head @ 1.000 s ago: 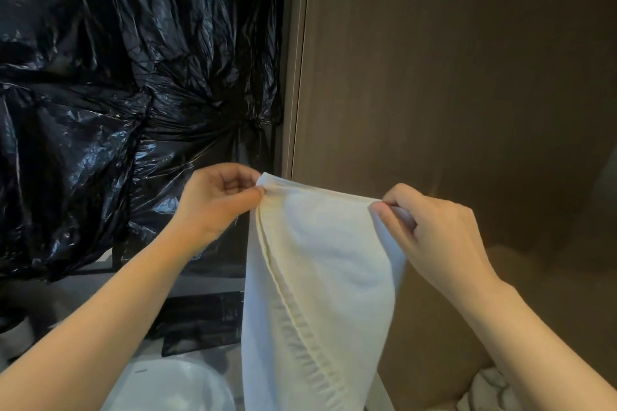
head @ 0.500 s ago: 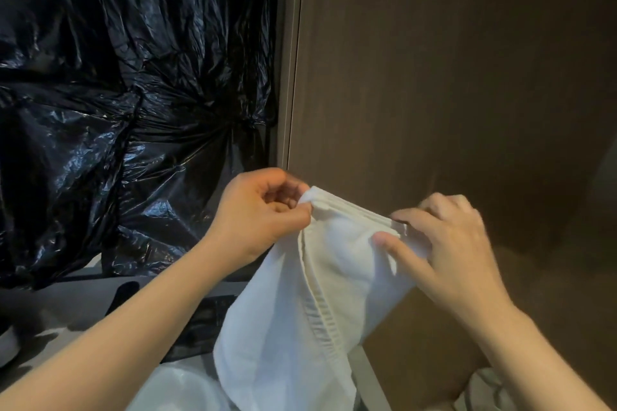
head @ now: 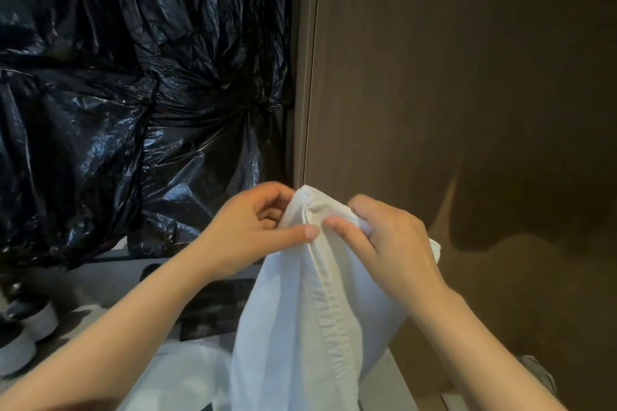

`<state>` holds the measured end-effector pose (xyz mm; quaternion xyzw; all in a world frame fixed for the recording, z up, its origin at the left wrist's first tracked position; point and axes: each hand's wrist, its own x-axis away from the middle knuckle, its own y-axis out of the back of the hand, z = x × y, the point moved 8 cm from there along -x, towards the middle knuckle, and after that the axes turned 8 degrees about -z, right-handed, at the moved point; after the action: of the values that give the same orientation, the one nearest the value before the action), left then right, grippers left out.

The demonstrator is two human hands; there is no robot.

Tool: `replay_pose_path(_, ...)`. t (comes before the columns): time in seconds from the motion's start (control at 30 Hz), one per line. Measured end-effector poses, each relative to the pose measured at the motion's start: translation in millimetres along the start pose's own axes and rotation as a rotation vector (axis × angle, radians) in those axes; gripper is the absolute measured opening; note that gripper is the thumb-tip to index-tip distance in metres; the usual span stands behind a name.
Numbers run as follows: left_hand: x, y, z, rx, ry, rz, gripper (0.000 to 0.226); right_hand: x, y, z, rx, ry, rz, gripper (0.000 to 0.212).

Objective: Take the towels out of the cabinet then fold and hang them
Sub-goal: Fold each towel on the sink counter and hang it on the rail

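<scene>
Hanging at the frame's lower centre, the white towel point(head: 300, 327) is being pinched at its top edge by the left hand point(head: 247, 230) and right hand point(head: 390, 237), whose grips should be aligning the 2 corners squarely.

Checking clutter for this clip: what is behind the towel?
Behind the towel, held by the left hand and right hand, stands a brown panel, with black plastic to its left. What lies directly behind the towel is hidden.
</scene>
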<state>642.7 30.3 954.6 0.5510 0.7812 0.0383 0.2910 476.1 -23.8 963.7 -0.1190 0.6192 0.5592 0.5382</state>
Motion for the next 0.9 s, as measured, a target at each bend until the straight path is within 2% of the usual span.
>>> replay_pose_path(0.07,10.3,0.4,14.5,0.004,0.052,-0.01,0.044,-3.6,0.7,6.4,-0.01,0.015,0.015,0.043)
replay_pose_path(0.2,21.3,4.1,23.3,-0.023,0.046,-0.093,0.016,-5.3,-1.1,21.8,-0.01,0.021,0.043,0.038)
replay_pose_path(0.37,30.3,18.5,18.2,0.011,-0.011,-0.243,0.019,-10.1,-0.1,32.4,-0.037,-0.015,0.035,0.043)
replay_pose_path(0.43,33.0,19.8,21.2,0.013,-0.011,-0.193,0.02,-11.0,0.4,34.5,-0.06,-0.042,0.042,0.044)
replay_pose_path(0.6,43.0,17.5,52.4,-0.064,0.12,0.022,0.024,-9.9,3.4,40.7,-0.115,-0.095,0.063,0.043)
replay_pose_path(0.73,50.8,23.1,52.2,-0.059,0.035,-0.033,0.013,-8.7,10.4,37.2,-0.124,-0.16,0.071,0.042)
replay_pose_path(0.9,47.3,22.8,23.5,-0.079,-0.09,-0.067,0.015,10.0,15.2,8.4,-0.227,-0.375,0.073,0.043)
